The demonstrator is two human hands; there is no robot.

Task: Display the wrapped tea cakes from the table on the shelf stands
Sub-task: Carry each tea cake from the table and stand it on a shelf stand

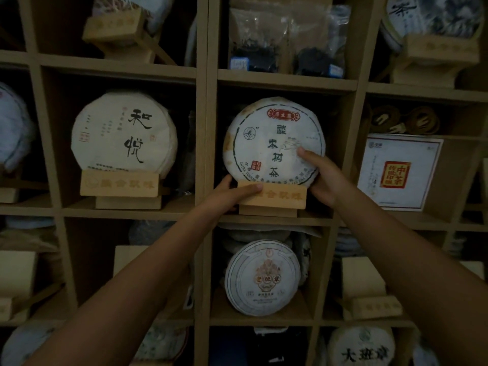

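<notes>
A round tea cake (pixel 273 140) is already set upright on the wooden stand (pixel 273 197) in the middle cubby, held by the right hand (pixel 320 178). The stand's left edge is gripped by the left hand (pixel 232 195). Empty stands (pixel 369 294) are left below.

We see a matt, pale wooden shelf (pixel 206 143). The cake (pixel 272 143) wears thin white paper, wrinkled and slightly torn near the middle. Its stand (pixel 274 198) is smooth light wood with engraved characters. Above, the bags (pixel 285 38) are glossy clear plastic. The box (pixel 398 170) looks like matt card.
</notes>
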